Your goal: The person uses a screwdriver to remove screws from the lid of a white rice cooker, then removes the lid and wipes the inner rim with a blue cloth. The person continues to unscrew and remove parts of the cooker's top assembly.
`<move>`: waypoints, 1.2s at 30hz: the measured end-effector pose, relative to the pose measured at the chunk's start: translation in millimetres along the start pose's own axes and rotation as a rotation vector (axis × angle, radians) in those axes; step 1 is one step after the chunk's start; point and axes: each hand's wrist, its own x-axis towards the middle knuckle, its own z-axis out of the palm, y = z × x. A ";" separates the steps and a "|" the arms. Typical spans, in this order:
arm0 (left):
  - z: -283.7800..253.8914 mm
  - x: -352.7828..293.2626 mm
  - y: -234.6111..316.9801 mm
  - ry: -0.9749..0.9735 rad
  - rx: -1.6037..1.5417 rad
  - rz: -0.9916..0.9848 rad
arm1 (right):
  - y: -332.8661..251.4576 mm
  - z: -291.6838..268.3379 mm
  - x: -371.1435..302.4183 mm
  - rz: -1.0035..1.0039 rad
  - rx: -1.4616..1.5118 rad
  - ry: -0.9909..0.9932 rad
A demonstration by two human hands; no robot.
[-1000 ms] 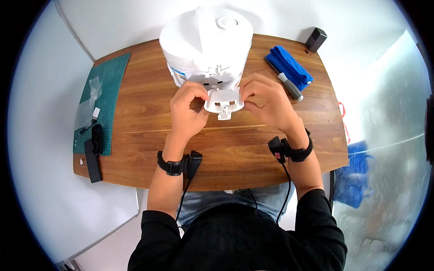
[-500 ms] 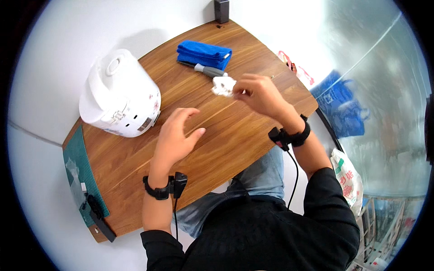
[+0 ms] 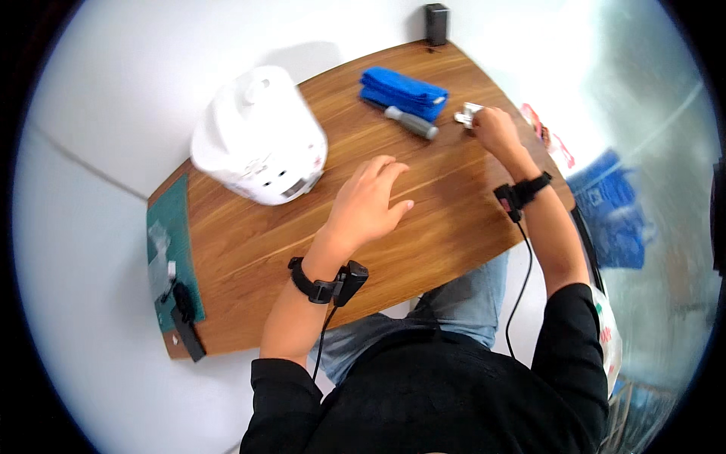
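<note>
My right hand [image 3: 499, 130] is at the far right of the wooden table, its fingers closed on a small white, crumpled-looking piece [image 3: 466, 115] whose kind I cannot make out. To the left of that piece lies a screwdriver [image 3: 412, 122] with a grey handle, against a folded blue cloth [image 3: 402, 89]. My left hand [image 3: 369, 200] hovers over the middle of the table, empty, with thumb and fingers apart. A white rice cooker [image 3: 265, 140] stands beyond it to the left, against the wall.
A green mat [image 3: 175, 227] at the table's left edge carries a clear plastic bag [image 3: 159, 261] and a black cable [image 3: 182, 299]. A black box [image 3: 436, 24] stands at the far corner. Blue bags [image 3: 609, 208] hang or lie past the right edge.
My right hand has carried the white piece rightward, past the screwdriver and down toward the table. My left hand stays open. The whole view has shifted, so the table things appear further right.
</note>
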 end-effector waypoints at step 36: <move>-65.0 -90.8 -95.2 0.791 -0.629 -0.155 | -264.3 -11.7 -63.7 -0.410 1.143 -0.046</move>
